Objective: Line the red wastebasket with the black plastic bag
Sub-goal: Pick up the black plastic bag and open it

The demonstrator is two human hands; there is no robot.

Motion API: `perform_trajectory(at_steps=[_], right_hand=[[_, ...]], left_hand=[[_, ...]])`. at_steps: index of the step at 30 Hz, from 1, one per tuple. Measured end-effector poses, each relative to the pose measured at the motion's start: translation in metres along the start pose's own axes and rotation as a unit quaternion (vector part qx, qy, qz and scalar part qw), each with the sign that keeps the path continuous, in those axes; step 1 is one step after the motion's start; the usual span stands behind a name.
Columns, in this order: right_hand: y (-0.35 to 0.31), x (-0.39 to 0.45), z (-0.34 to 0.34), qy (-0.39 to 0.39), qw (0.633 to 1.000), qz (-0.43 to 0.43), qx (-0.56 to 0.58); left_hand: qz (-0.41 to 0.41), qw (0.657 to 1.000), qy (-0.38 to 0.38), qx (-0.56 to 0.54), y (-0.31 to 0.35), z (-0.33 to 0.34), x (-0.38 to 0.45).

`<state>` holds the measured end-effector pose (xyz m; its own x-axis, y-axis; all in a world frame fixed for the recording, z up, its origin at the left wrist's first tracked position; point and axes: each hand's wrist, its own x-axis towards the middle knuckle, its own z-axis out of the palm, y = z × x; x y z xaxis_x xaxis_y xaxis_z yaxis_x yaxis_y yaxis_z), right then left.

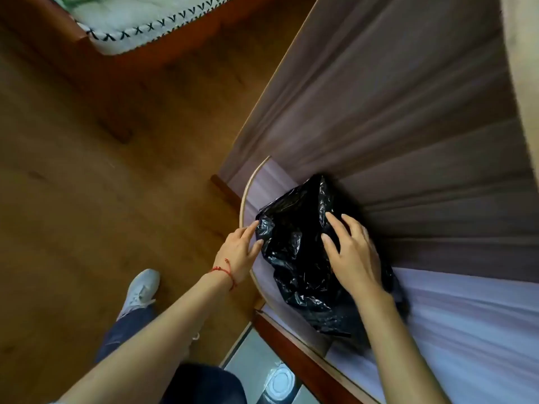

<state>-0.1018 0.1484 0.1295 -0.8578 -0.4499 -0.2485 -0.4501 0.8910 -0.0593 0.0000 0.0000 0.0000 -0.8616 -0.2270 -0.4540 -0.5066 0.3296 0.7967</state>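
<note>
Both hands rest spread on the crumpled black plastic bag (303, 258): left hand (240, 252) at its 9 o'clock edge, right hand (354, 255) at 3 o'clock; it lies on the pale desk (466, 316).

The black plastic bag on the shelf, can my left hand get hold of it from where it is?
Probably yes. The left hand already has its fingers at the black plastic bag's near edge, nothing between them; the right hand rests on top.
</note>
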Motion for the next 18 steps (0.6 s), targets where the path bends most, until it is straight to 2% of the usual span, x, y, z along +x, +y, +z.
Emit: perform_trajectory(at_steps=[2,8,18], right_hand=[[-0.002,0.009,0.004,0.016,1.000,-0.012,-0.017],[0.003,0.029,0.014,-0.018,0.996,-0.039,-0.078],[0.020,0.035,0.030,0.030,0.987,-0.092,-0.128]], left_hand=[[-0.011,1.000,0.000,-0.016,-0.003,0.005,0.008],[-0.046,0.998,-0.012,-0.047,-0.011,0.026,0.024],[-0.071,0.988,-0.021,-0.136,-0.004,0.045,0.037]])
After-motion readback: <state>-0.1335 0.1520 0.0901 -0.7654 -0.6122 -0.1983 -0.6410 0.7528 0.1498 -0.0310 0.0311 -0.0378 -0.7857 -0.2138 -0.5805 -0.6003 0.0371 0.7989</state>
